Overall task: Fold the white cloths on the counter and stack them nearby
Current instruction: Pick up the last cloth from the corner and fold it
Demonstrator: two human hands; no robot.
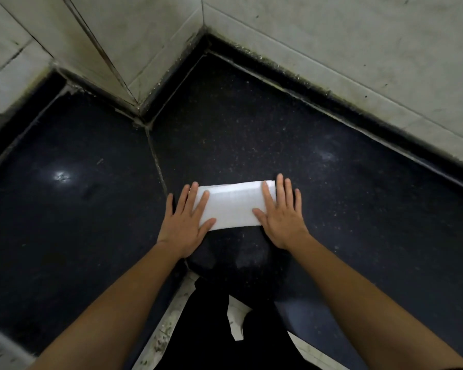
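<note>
Dark speckled counter [251, 124] in a corner, w/ tiled wall [332, 49] behind it. Folded white cloth [233, 204] lies flat on counter, near its front edge. Left hand [185, 225] presses cloth's left end & right hand [284, 222] its right end, fingers straight, spread, palms down.

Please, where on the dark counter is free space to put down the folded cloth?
Bare counter lies left of the seam up to the left wall, behind the white cloth toward the corner, and right of the right hand. It is crowded only near the front edge, where the left hand and right hand lie flat on the cloth.
</note>
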